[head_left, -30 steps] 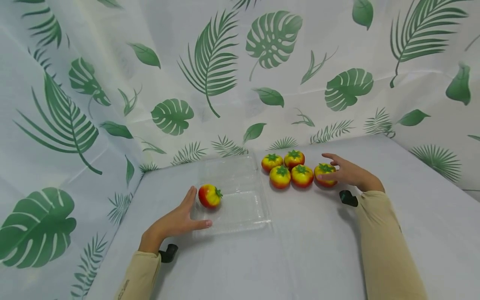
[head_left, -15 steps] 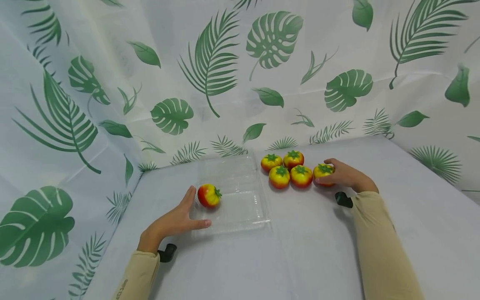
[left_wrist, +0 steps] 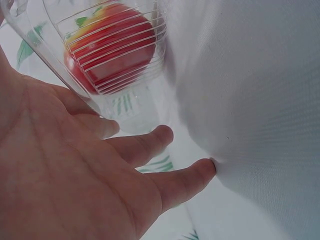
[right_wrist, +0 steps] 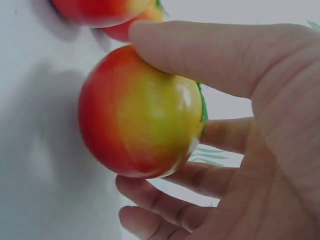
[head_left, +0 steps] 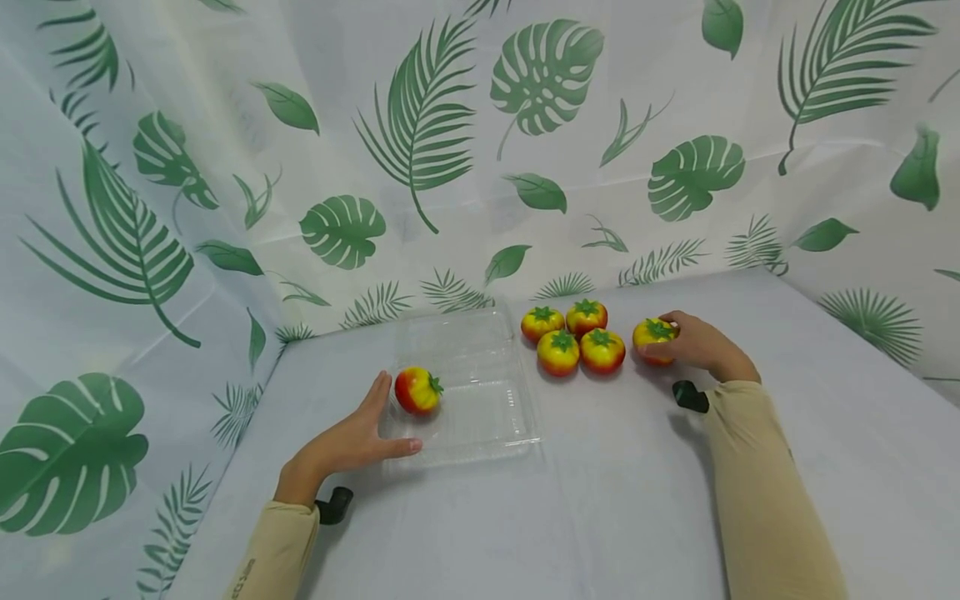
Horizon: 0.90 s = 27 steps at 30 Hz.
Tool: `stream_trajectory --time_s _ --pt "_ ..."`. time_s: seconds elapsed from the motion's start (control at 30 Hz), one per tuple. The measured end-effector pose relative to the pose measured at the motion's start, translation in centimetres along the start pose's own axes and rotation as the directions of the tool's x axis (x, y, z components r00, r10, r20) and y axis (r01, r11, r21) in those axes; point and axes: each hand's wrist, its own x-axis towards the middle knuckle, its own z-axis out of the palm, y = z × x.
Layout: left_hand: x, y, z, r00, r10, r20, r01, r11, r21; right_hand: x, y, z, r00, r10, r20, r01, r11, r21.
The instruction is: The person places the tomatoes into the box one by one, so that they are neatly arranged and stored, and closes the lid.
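My right hand [head_left: 703,344] grips a red-and-yellow tomato [head_left: 655,341] with a green star-shaped top, thumb on one side and fingers on the other. In the right wrist view the same tomato [right_wrist: 142,112] appears slightly off the table, its shadow apart from it. At the left, my left hand [head_left: 348,437] rests along the near left corner of a clear plastic box [head_left: 480,408], fingers spread and fairly straight. One tomato [head_left: 417,390] lies tilted on its side inside this box, its green top facing right. Through the ribbed wall, the left wrist view shows that tomato [left_wrist: 112,50].
Several more tomatoes [head_left: 558,353] stand close together right of the box, between it and my right hand. A pale cloth covers the table [head_left: 600,500]. A leaf-printed curtain [head_left: 450,150] hangs behind and at both sides.
My right hand has closed around the rightmost tomato and shifted it slightly right and up, widening its gap from the other tomatoes. The left hand and the box have stayed put.
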Motion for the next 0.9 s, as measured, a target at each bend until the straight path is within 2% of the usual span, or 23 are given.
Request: stream_trajectory --time_s 0.23,0.43,0.7,0.9 --pt "0.0 0.0 0.0 1.0 0.003 -0.001 -0.003 1.0 0.006 -0.7 -1.0 -0.7 0.997 -0.056 -0.061 0.059 0.997 0.05" --pt "0.2 -0.2 0.0 1.0 0.002 -0.004 -0.002 1.0 0.008 -0.8 -2.1 -0.7 0.995 -0.062 -0.084 0.071 0.992 0.104" --pt "0.2 -0.1 0.1 1.0 -0.002 -0.003 0.002 1.0 -0.001 -0.9 -4.7 -0.3 0.98 -0.148 -0.131 0.164 0.978 0.126" --pt "0.1 0.1 0.0 1.0 0.001 -0.001 -0.001 1.0 -0.004 -1.1 -7.1 0.5 0.968 -0.214 -0.128 0.231 0.963 0.14"
